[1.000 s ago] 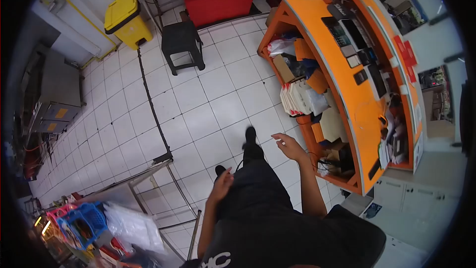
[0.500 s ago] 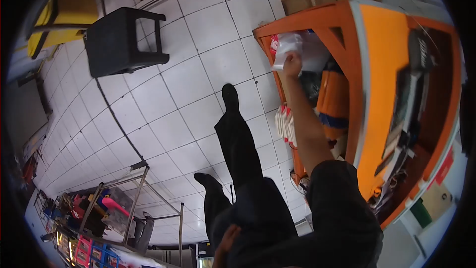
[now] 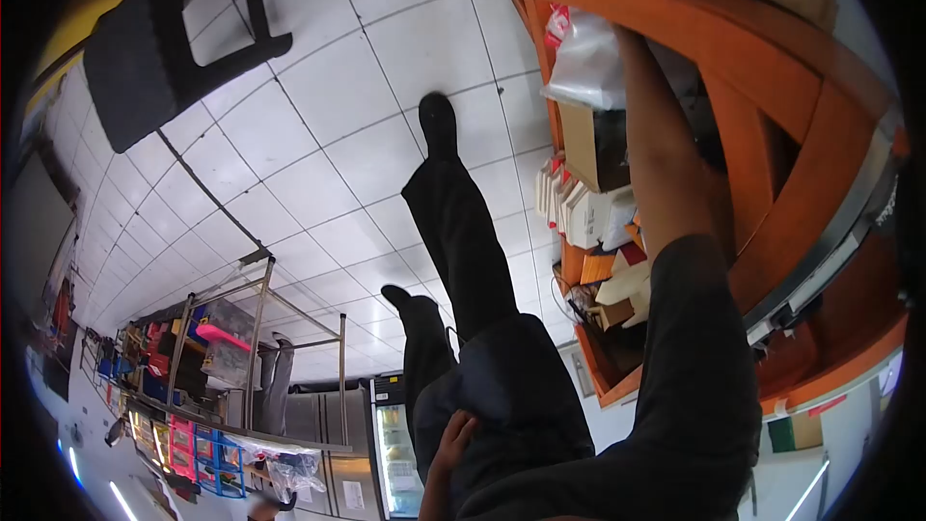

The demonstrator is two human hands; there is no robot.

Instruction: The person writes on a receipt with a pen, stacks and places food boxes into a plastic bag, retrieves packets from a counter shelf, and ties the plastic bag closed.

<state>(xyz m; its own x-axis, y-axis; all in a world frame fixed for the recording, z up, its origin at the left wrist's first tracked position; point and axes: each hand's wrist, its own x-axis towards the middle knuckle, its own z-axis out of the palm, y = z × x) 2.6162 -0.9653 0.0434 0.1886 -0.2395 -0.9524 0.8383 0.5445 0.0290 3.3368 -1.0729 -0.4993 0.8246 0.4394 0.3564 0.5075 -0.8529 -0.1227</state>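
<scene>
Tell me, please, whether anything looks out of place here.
The white stack looks askew: its pieces lie unevenly and seem to poke past the edge of the orange shelf unit. No spill or damage stands out.

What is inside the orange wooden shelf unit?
Among other things, a translucent plastic bag, a brown cardboard box and white, red-edged packets show. The right forearm covers what's behind it; the right hand is hidden.
</scene>
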